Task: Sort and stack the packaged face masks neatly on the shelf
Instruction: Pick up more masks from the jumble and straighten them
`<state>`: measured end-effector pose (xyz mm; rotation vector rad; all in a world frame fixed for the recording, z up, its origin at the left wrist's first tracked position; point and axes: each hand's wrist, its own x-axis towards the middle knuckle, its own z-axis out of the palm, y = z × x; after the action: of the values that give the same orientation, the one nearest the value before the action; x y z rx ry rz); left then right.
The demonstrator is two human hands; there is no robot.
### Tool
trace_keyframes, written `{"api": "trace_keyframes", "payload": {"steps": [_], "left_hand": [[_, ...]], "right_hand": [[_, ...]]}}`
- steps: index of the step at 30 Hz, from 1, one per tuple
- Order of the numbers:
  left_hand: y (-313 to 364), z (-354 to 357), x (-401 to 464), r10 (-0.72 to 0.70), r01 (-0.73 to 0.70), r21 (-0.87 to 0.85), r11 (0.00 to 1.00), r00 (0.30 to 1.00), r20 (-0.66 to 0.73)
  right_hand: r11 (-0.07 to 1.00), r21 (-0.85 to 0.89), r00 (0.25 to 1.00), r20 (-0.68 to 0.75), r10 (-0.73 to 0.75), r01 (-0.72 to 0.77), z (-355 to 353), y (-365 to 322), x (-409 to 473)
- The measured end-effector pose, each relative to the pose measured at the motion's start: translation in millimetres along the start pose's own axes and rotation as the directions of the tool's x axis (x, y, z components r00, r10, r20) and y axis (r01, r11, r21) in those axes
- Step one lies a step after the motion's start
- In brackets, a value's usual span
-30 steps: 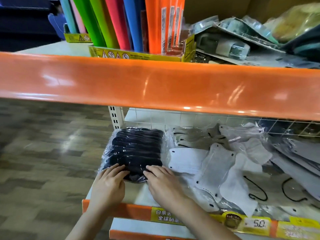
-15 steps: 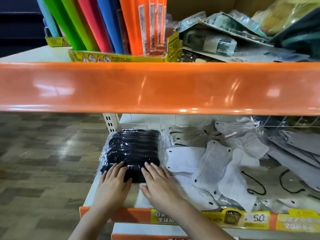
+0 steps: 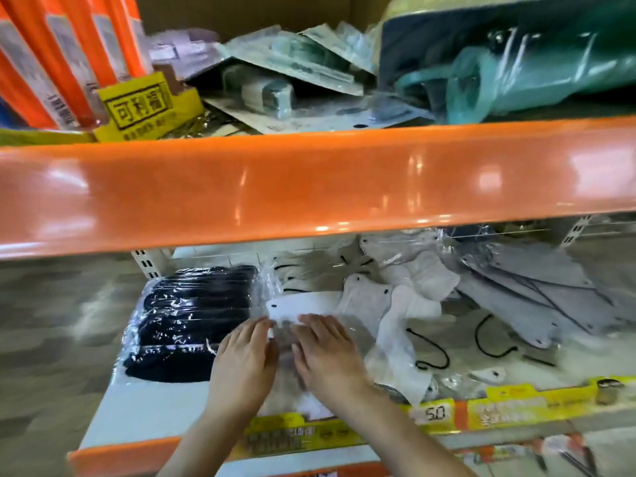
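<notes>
A stack of black packaged masks (image 3: 192, 321) lies in clear wrap at the left end of the lower shelf (image 3: 137, 411). To its right, white packaged masks (image 3: 395, 304) lie scattered in a loose heap, some with black ear loops. My left hand (image 3: 246, 359) and my right hand (image 3: 327, 352) rest palm down, fingers together, side by side on a clear packet with a white mask (image 3: 299, 306) just right of the black stack. Whether the fingers grip the packet is not visible.
The orange beam (image 3: 309, 187) of the upper shelf hangs close above the lower shelf's opening. On top stand orange rolls (image 3: 62, 60) in a yellow display box (image 3: 148, 108), loose packets and a teal bag (image 3: 516, 63). Yellow price tags (image 3: 433, 413) line the lower edge.
Both hands have moved right, off the black mask stack and onto the white mask packet beside it. The view has shifted right and closer.
</notes>
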<state>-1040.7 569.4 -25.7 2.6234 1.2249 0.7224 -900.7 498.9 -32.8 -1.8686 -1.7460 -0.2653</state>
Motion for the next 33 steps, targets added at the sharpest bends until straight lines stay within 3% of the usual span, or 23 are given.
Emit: {"api": "trace_keyframes", "payload": {"steps": [4,16,26,33], "left_hand": [[59.6,19.0,13.5,0.06,-0.062,-0.061,0.996,0.998,-0.025],[209.6,89.6,26.1,0.262,-0.251,-0.122,0.96,0.961,0.089],[272.3,123.3,37.1,0.305,-0.294,-0.109,0.95,0.946,0.111],[277.4,147.4,43.1,0.246,-0.242,-0.046,0.969,0.954,0.17]], "right_hand": [[0.999,-0.022,0.997,-0.068,0.024,-0.025,-24.6,43.6,-15.8],[0.932,-0.188,0.947,0.023,0.319,-0.309,-99.0,163.5,-75.1],[0.848,-0.272,0.884,-0.025,0.466,-0.455,-131.0,237.3,-104.9],[0.786,-0.368,0.824,0.086,0.56,-0.496,-125.1,268.2,-112.5]]}}
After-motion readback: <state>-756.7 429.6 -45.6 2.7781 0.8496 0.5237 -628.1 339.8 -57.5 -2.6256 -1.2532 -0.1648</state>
